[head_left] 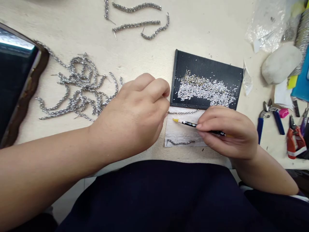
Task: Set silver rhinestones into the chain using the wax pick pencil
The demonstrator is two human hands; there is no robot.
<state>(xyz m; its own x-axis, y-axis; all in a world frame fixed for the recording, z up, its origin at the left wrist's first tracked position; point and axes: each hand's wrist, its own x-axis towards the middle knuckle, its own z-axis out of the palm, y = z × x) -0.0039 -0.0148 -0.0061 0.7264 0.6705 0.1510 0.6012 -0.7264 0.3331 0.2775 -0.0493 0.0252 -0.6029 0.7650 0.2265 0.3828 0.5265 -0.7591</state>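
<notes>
My left hand (135, 116) is curled, fingertips pinched on the left end of a thin beaded strand (183, 112) that lies along the front edge of a black ribbed tray (207, 66). My right hand (227, 132) grips a black dotted pick-up pen (193, 124) with a yellow tip pointing left, just below that strand. The tray holds a heap of tiny silver rhinestones (205, 88). Both hands work over a pale sheet (176, 132), where a second short beaded strand (181, 142) lies near its front edge.
A tangled pile of finished silver strands (79, 87) lies to the left, more strands (137, 22) at the back. A dark wavy-edged tray (16, 87) sits far left. Blue-handled pliers (267, 117), red cutters (294, 138), a white stone (281, 62) and plastic bags (267, 25) are on the right.
</notes>
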